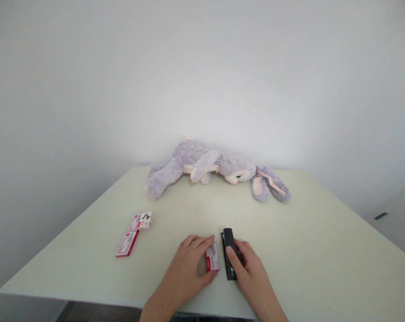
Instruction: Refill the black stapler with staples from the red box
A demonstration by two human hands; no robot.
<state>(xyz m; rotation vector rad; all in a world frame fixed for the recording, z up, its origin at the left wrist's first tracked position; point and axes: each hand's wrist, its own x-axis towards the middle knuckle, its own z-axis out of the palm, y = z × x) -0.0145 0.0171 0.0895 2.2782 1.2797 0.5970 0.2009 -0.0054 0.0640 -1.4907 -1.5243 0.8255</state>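
Near the front of the table, my left hand (pixel 185 270) closes its thumb and fingertips on the two ends of a small red-and-white staple box (pixel 212 257). Just to its right lies a black stapler (pixel 228 237), pointing away from me. My right hand (pixel 253 270) grips the stapler, with the thumb on top and the fingers along its right side. A narrow gap separates the box from the stapler. Parts of the stapler's right side are hidden by my fingers.
To the left lie more red-and-white boxes (pixel 126 244), with a small staple box (pixel 146 220) beside the farther one. A grey plush rabbit (pixel 195 156) lies on its side along the back of the pale table (pixel 71 264), near the wall.
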